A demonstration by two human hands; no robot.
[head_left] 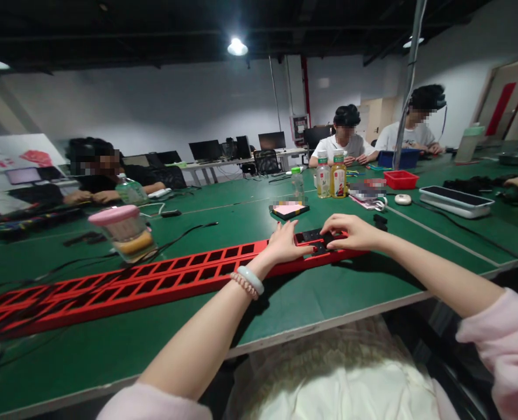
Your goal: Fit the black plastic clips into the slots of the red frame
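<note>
Head view: a long red frame (175,295) with rows of square openings lies flat on the green worktop (320,309), crossing it lengthwise. It looks like light, stiff moulded plastic, fairly smooth; the thin crossbars may flex or snap if pressed hard, so its thicker side walls seem the better hold. Black pieces (311,235) sit in its right end; they look small, hard and light, best pinched by their edges.

The left hand (284,242) rests over the frame near those pieces, fingers spread, thumb reaching toward the right end. The right hand (350,233) arches over that end, finger and thumb bent around a dark piece; whether they grip it I cannot tell. The two hands are near each other, not touching.

Dark cables cross the frame's left part. Just behind the frame, left of its middle, stands a pink-lidded cup (123,230); a small tray (289,213) and two bottles (339,179) stand farther behind its right end.
</note>
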